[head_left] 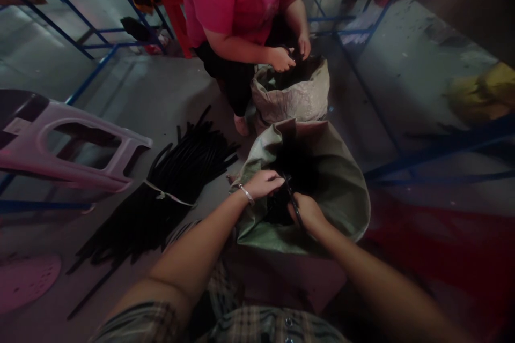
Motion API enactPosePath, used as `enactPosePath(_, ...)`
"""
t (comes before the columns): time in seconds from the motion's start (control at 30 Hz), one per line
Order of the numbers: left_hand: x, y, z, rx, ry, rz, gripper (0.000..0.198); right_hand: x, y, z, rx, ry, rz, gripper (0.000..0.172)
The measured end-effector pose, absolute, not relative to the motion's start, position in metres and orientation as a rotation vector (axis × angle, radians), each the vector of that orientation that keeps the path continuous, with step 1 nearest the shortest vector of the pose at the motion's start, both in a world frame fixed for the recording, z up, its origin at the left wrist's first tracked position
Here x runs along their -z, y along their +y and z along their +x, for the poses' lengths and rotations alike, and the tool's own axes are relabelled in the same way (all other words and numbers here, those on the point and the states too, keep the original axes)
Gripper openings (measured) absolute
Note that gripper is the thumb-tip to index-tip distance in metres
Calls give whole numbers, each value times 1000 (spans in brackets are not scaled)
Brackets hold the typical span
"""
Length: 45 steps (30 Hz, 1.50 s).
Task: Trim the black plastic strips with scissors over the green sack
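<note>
My right hand (309,213) is closed round a pair of dark scissors (296,209) over the mouth of a green woven sack (341,187). The blades point away from me, towards the fingertips of my left hand (263,184). That hand wears a bracelet and is pinched closed above the sack's left side; what it holds is too dark to make out. Black material (298,163) lies inside the sack, its pieces merging in shadow. Left of the sack, a bundle of long black strips (185,166) lies on the floor, tied with a pale band (169,196).
Opposite me a person in a pink shirt (245,5) works with both hands over a second pale sack (293,99), which touches mine. A pink plastic stool (88,163) stands at left. Blue metal frames (92,75) run along both sides. A red stool (175,16) is behind.
</note>
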State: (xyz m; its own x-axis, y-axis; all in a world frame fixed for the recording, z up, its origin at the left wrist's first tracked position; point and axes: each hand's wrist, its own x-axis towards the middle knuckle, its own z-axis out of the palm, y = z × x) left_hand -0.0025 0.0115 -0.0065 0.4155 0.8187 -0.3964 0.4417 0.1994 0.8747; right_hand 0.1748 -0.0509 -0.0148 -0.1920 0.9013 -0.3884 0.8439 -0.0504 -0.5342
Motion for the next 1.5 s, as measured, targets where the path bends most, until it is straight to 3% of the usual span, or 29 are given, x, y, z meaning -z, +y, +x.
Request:
enactPosePath(0.8, 4, 14, -2, -412, 1176, 1365, 27, 30, -58, 179, -1202, -1853, -1855, 21)
enactPosePath(1.17, 0, 12, -4, -385, 1243, 1315, 21, 22, -58, 180, -1188, -2066, -1875, 10)
enactPosePath(1.5, 14, 6, -2, -347, 1104, 1426, 22, 24, -54, 175, -1076, -2236, -1985, 22)
